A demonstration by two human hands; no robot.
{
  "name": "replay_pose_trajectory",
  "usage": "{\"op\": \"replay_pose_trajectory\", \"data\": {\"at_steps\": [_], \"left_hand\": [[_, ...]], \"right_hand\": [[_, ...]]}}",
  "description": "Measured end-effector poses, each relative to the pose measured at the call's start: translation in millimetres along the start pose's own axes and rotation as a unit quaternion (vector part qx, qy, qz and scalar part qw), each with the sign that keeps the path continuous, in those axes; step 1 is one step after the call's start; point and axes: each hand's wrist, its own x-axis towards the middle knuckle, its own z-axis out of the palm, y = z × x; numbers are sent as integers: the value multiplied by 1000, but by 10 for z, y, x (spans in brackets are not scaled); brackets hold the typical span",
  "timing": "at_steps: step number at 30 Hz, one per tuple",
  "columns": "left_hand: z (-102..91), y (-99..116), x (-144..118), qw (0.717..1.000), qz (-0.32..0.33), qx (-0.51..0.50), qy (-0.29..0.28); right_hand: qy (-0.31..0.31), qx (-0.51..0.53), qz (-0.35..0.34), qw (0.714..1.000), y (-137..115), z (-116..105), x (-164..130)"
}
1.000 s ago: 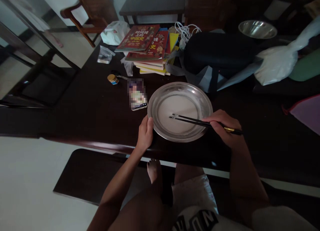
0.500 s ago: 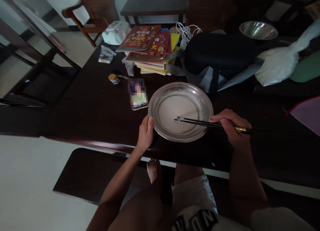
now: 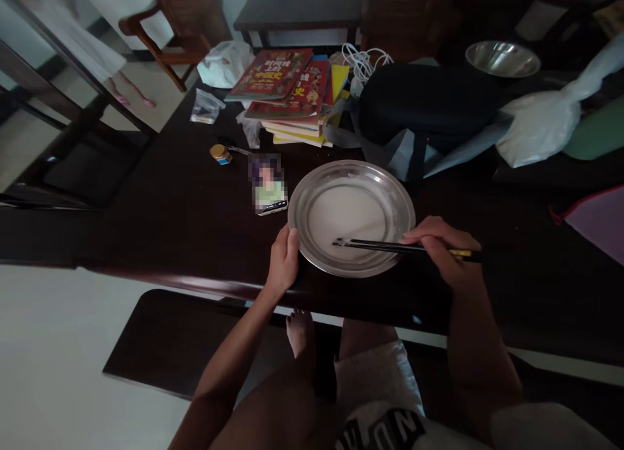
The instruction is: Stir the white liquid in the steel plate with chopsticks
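1. The right hand (image 3: 441,251), right of centre in the frame, is closed around a pair of dark chopsticks (image 3: 390,245), gripping them near their gold-banded ends.
2. The chopsticks lie nearly level, pointing left, with their tips over the lower part of a round metal plate (image 3: 312,190).
3. The plate sits on the dark bench (image 3: 170,216) at the centre of the frame and holds a thin pale film across its flat bottom.
4. The left hand (image 3: 283,261) is curled on the plate's lower left rim, thumb on the edge, fingers closed loosely against it.
5. Just left of the plate lies a phone (image 3: 268,186), and further up-left a small jar (image 3: 220,153) with a yellow lid.
6. Above the plate, a stack of books (image 3: 287,89) rests beside a dark bag (image 3: 429,105).
7. In the upper right of the frame stands a metal bowl (image 3: 502,58), with a white plastic bag (image 3: 536,125) below it.
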Motion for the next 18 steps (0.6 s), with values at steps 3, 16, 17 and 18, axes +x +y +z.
{"op": "replay_pose_trajectory", "data": {"at_steps": [3,16,17,18], "left_hand": [[-2,8,-4,1000,-1,-2,0],[3,9,-4,1000,-2,-1,-1],[2,14,-7,1000,-3,-1,-2],[0,19,-9,1000,-2,-2,-2]], "right_hand": [[-37,-23,-4,999,-21,16,14],[-12,-34,19,999,-43,0,17],[11,-33,24,999,-29,-4,8],[34,-28,28,999,-15,-7,-1]]}}
